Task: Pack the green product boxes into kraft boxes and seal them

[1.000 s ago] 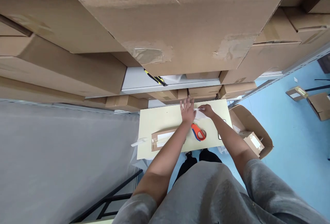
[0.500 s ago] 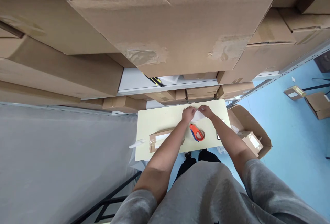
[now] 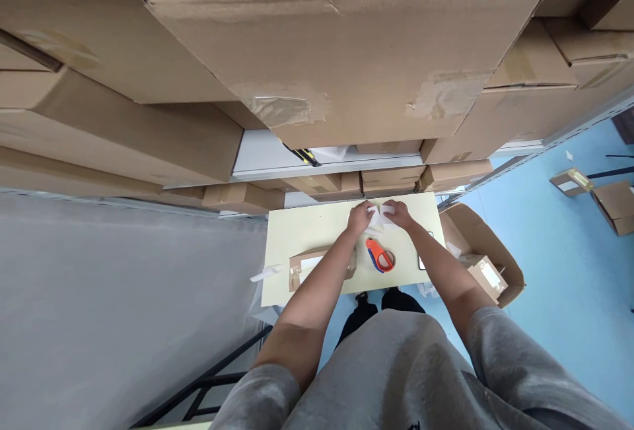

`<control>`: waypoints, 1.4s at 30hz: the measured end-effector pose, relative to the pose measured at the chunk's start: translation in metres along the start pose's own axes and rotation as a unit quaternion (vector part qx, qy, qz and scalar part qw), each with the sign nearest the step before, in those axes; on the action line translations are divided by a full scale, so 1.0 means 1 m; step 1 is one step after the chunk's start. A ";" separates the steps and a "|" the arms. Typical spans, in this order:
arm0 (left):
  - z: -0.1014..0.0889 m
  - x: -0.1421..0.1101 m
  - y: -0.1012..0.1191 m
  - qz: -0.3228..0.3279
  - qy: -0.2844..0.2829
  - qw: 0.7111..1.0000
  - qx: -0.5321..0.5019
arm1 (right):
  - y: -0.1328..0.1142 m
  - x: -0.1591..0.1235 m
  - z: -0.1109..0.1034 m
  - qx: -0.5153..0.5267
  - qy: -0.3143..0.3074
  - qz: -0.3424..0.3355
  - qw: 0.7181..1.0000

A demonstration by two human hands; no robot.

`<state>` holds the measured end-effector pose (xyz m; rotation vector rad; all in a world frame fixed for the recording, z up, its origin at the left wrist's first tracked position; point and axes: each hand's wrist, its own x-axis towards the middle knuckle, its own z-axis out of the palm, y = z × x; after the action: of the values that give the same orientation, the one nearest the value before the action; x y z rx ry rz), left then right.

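My left hand [image 3: 360, 217] and my right hand [image 3: 397, 214] are close together over the far part of the cream table [image 3: 307, 225]. Each is closed on one side of a thin white paper [image 3: 375, 216], which spreads between them in a V shape. Whether it is one folded piece or two, I cannot tell. Just nearer to me lies an orange and blue tape dispenser [image 3: 380, 255]. Under my left forearm, partly hidden, rests a small taped cardboard box [image 3: 297, 274] with a white label.
A white strip [image 3: 266, 273] overhangs the table's left edge. A phone-like object [image 3: 421, 262] is partly covered by my right forearm. Large cardboard boxes [image 3: 337, 60] fill the shelf [image 3: 270, 156] ahead. An open carton [image 3: 510, 265] holding a smaller box stands right of the table.
Both hands have parted slightly, and the white paper between them now shows as two raised sides. The view has shifted a little; the dispenser and box stay in place.
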<state>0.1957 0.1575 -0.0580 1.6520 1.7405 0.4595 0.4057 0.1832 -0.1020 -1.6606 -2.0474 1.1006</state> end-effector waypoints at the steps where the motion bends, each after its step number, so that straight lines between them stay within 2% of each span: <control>1: -0.001 0.000 -0.001 -0.005 -0.004 1.000 0.000 | 0.002 -0.001 0.000 -0.006 -0.004 0.001 1.000; 6: -0.010 -0.002 -0.006 -0.039 -0.022 0.999 0.005 | 0.015 -0.005 -0.003 -0.018 -0.028 0.020 0.999; 10: -0.020 -0.003 -0.008 -0.055 -0.019 0.998 0.030 | 0.023 -0.004 -0.006 -0.028 -0.021 0.044 0.998; 14: -0.036 -0.005 -0.009 -0.056 0.022 0.998 0.026 | 0.024 -0.007 -0.012 -0.037 0.000 0.055 0.998; 16: -0.049 -0.011 -0.008 -0.051 0.056 0.997 -0.007 | 0.015 -0.011 -0.015 -0.036 0.047 0.049 0.997; 18: -0.064 -0.024 -0.006 -0.029 0.092 0.994 -0.054 | -0.003 -0.014 -0.017 -0.010 0.109 0.036 0.993; 20: -0.079 -0.044 -0.003 0.007 0.137 0.986 -0.094 | -0.031 -0.018 -0.015 0.065 0.132 0.031 0.989; 22: -0.092 -0.071 0.000 0.043 0.197 0.973 -0.114 | -0.065 -0.025 -0.009 0.187 0.064 0.056 0.979; 23: -0.097 -0.086 0.001 0.056 0.228 0.964 -0.120 | -0.084 -0.030 -0.005 0.261 0.002 0.078 0.962; 25: -0.105 -0.118 0.000 0.079 0.269 0.952 -0.123 | -0.120 -0.041 0.002 0.388 -0.102 0.104 0.910; 27: -0.111 -0.150 -0.003 0.098 0.277 0.950 -0.104 | -0.152 -0.055 0.010 0.464 -0.139 0.103 0.869; 28: -0.114 -0.165 -0.005 0.101 0.271 0.953 -0.088 | -0.166 -0.062 0.013 0.485 -0.146 0.097 0.857; 32: -0.124 -0.215 -0.015 0.059 0.242 0.968 -0.040 | -0.205 -0.084 0.028 0.501 -0.162 0.107 0.843; 35: -0.128 -0.241 -0.024 0.010 0.264 0.961 -0.077 | -0.225 -0.096 0.043 0.508 -0.166 0.147 0.832; 37: -0.127 -0.253 -0.032 -0.018 0.297 0.941 -0.160 | -0.238 -0.104 0.055 0.516 -0.169 0.164 0.824; 39: -0.126 -0.260 -0.042 -0.051 0.317 0.905 -0.280 | -0.250 -0.111 0.066 0.524 -0.163 0.166 0.820; 42: -0.125 -0.266 -0.061 -0.092 0.294 0.847 -0.434 | -0.267 -0.123 0.083 0.530 -0.144 0.161 0.820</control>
<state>0.0548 -0.0836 0.0513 0.7041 1.6539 1.5174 0.2000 0.0260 0.0598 -1.2370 -0.8336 2.1544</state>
